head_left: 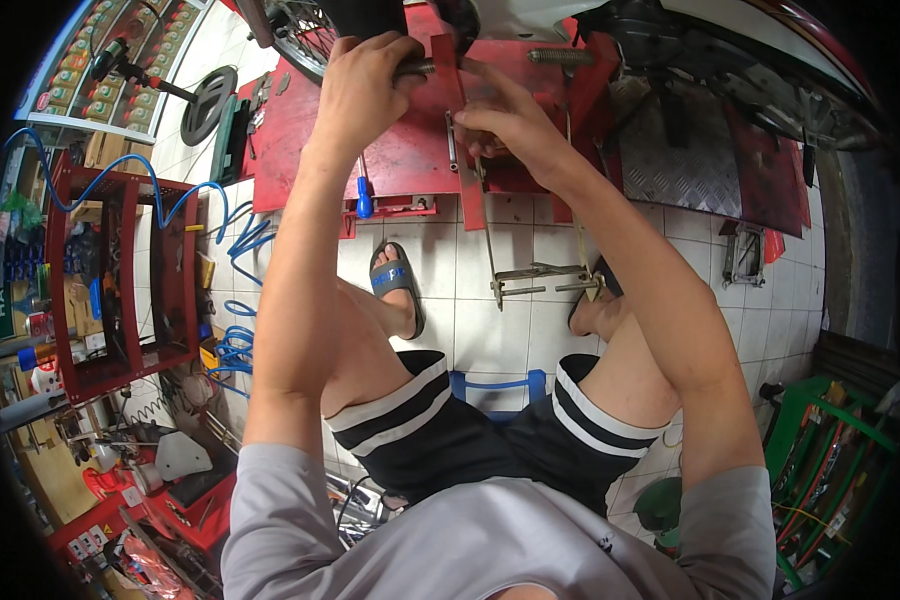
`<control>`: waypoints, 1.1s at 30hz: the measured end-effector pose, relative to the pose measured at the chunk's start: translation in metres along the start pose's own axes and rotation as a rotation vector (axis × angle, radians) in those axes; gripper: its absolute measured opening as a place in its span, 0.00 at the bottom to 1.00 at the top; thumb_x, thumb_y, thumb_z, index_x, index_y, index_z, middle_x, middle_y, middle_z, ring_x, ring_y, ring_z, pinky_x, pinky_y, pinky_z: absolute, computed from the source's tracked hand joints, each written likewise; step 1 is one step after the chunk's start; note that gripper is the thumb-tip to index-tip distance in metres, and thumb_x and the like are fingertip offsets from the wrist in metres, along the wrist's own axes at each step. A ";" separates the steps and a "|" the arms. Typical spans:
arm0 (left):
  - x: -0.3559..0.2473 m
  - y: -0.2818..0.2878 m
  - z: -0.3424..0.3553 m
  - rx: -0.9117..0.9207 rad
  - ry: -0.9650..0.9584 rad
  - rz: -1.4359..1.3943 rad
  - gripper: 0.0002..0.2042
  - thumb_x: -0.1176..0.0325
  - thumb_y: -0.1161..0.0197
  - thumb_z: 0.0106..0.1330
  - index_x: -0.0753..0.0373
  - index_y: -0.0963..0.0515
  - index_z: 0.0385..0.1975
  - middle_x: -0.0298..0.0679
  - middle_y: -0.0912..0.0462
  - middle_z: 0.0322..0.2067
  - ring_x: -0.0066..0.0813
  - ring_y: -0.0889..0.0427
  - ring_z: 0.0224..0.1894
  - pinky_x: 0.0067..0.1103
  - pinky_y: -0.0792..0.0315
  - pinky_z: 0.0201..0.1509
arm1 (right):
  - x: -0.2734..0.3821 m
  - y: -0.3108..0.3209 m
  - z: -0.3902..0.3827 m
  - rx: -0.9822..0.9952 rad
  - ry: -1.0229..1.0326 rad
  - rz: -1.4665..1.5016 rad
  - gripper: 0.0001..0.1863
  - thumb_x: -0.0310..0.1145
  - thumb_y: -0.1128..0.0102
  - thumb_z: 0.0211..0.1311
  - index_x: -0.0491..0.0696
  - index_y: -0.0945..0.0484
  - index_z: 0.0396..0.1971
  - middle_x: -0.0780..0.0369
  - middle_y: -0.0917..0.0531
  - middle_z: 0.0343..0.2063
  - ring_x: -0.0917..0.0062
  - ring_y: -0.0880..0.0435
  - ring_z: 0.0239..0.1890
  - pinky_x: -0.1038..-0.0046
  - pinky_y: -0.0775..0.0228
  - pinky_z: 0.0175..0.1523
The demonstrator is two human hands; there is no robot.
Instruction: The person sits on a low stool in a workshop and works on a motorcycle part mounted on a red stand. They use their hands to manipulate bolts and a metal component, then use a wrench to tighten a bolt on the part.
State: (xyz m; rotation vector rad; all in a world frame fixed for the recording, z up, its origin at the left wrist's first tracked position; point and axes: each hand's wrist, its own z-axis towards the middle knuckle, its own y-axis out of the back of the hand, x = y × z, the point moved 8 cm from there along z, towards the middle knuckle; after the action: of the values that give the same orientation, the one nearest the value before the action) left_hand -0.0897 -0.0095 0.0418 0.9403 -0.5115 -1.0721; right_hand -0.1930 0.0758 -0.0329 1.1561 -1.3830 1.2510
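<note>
My left hand (368, 88) is curled at the top of the red stand, its fingers closed around a threaded bolt (416, 67) beside a red upright bar (445, 55). My right hand (500, 125) is bent around the other side of that bar, index finger raised and the others curled on something partly hidden. A small metal rod (452, 140) stands by my right thumb. A linkage frame (535, 285) hangs down toward the floor. A blue-handled screwdriver (365, 197) is below my left hand. A coiled spring (550, 56) sits to the right.
The red platform (290, 140) carries a motorbike (730, 60), with a checker-plate section (670, 170) at right. A red tool cart (130, 280), blue coiled hose (240, 340) and shelves are at left. A green rack (830, 470) is at lower right; a blue stool (495, 380) is beneath me.
</note>
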 end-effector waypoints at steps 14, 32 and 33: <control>-0.007 0.003 0.000 0.004 0.007 -0.001 0.12 0.71 0.37 0.53 0.58 0.21 0.39 0.37 0.19 0.35 0.38 0.22 0.40 0.30 0.36 0.47 | 0.003 0.001 -0.001 -0.024 -0.013 0.018 0.39 0.32 0.39 0.54 0.46 0.43 0.66 0.61 0.21 0.24 0.80 0.22 0.23 0.78 0.31 0.30; -0.004 0.001 0.001 0.007 -0.057 0.007 0.12 0.70 0.36 0.53 0.60 0.21 0.39 0.38 0.18 0.36 0.38 0.23 0.43 0.31 0.36 0.50 | -0.002 0.002 -0.001 -0.002 -0.020 -0.052 0.40 0.32 0.40 0.55 0.48 0.46 0.68 0.61 0.19 0.25 0.81 0.22 0.24 0.78 0.31 0.29; -0.002 0.000 0.000 0.016 -0.063 0.024 0.12 0.70 0.37 0.53 0.60 0.21 0.39 0.38 0.19 0.36 0.38 0.23 0.43 0.32 0.36 0.50 | -0.001 0.001 -0.001 0.001 -0.018 -0.049 0.40 0.32 0.40 0.55 0.47 0.47 0.68 0.61 0.19 0.25 0.81 0.22 0.24 0.78 0.31 0.29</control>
State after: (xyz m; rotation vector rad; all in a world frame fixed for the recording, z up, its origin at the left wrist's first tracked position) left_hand -0.0906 -0.0074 0.0420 0.9148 -0.5826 -1.0800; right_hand -0.1940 0.0765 -0.0342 1.1973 -1.3592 1.2104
